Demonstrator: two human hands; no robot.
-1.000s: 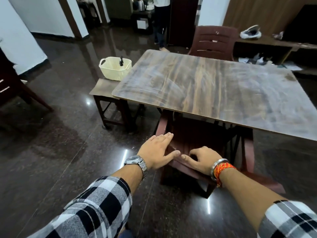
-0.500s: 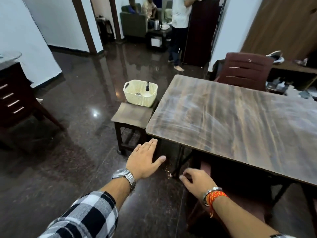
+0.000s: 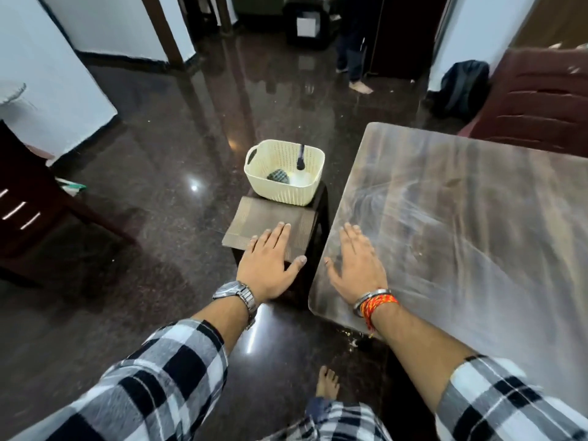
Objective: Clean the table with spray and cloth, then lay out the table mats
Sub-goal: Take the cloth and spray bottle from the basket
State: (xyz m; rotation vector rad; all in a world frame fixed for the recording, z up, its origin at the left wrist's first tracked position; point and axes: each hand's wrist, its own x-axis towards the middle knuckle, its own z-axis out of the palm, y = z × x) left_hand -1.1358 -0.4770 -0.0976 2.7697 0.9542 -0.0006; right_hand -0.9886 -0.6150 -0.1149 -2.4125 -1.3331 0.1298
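A wooden table [image 3: 471, 218] with a smeared top fills the right side. Left of it stands a low dark stool [image 3: 318, 230] carrying brown woven table mats [image 3: 267, 218] and a cream plastic basket [image 3: 286, 173]. Inside the basket a dark cloth [image 3: 278, 176] lies beside a spray bottle with a black top [image 3: 300, 158]. My left hand [image 3: 270, 262] is spread flat over the near edge of the mats, holding nothing. My right hand [image 3: 356, 262] hovers, fingers apart, over the table's near left corner, also with nothing in it.
A maroon chair [image 3: 534, 100] stands behind the table at the far right. Dark wooden furniture [image 3: 28, 205] sits at the left. A person's legs [image 3: 353, 52] are at the back by a doorway. A black bag [image 3: 461, 84] leans on the wall. My bare foot [image 3: 327, 381] is on the polished floor.
I have moved left round the table's corner to the stool. Both hands rose from the chair below the table; the left now reaches over the mats, the right over the table's corner.
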